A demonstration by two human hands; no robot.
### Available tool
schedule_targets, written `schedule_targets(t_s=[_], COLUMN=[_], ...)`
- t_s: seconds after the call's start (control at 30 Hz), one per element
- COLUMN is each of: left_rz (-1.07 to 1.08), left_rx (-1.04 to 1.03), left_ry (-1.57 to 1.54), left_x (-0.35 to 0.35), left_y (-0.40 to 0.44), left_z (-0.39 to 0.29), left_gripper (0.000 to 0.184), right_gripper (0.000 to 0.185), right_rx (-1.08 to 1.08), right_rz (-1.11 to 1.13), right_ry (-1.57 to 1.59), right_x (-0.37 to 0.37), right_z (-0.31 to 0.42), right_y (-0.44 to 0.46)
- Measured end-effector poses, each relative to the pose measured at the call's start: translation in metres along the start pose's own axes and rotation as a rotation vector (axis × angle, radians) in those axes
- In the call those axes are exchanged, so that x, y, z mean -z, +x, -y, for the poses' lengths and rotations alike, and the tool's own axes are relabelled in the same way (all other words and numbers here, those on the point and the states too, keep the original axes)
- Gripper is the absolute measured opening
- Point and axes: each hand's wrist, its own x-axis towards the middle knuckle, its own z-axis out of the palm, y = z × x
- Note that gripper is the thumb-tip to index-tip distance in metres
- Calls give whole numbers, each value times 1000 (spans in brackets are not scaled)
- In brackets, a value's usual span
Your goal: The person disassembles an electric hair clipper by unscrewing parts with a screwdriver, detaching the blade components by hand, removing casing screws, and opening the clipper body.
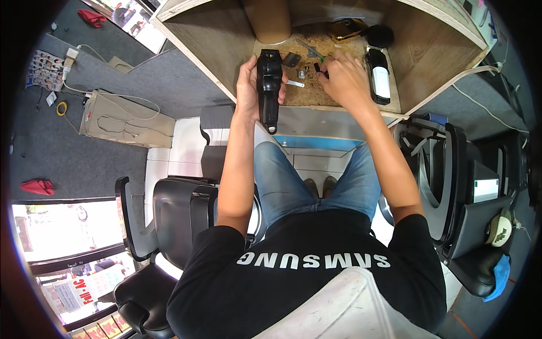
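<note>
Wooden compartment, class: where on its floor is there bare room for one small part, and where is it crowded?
Free: behind the front edge, between the right hand and the black clipper in the left hand; also at the back, between the brown cylinder and gold-coloured item. Crowded: the middle, with small parts.

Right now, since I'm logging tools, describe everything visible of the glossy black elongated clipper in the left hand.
This elongated, glossy black, plastic-looking clipper narrows to a small loop at its near end. The bare left hand grips its sides; in view, it overlaps the brown wooden shelf's front edge. Finer details are unclear.
</note>
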Motion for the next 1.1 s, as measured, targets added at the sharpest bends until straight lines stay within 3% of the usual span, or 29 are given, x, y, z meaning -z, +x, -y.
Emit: schedule_targets(t_s=[0.13, 0.23, 0.33, 0.63, 0.7, 0.73, 0.83, 0.93, 1.1], left_rz=[33, 26, -25, 79, 93, 269, 255, 81, 28], left_rx=[-23, -13, -7, 10, 11, -19, 5, -6, 34], left_ry=[-10, 4, 63, -336, -402, -416, -342, -176, -177], left_x=[2, 3, -1, 4, -4, 3, -1, -15, -15], left_y=[-1, -1, -1, -3, -3, 2, 3, 1, 4], left_z=[3, 4, 4, 10, 12, 14, 13, 11, 14], left_gripper=[67, 67, 71, 69, 70, 73, 74, 73, 66], right_gripper=[21, 21, 20, 22, 21, 21, 20, 20, 22], right_rx=[15, -168, -177, -131, -54, -16, -24, -80, -45], right_rz=[-123, -22, -85, -275, -303, -317, -362, -279, -317], right_ry=[138, 443, 641, 935, 919, 910, 930, 1030, 956], right_x=[-4, 6, 4, -9, -8, -6, 1, -5, -2], right_z=[-3, 0, -1, 9, 8, 7, 12, 9, 9], right_y=[3, 3, -5, -11, -13, -14, -14, -15, -16])
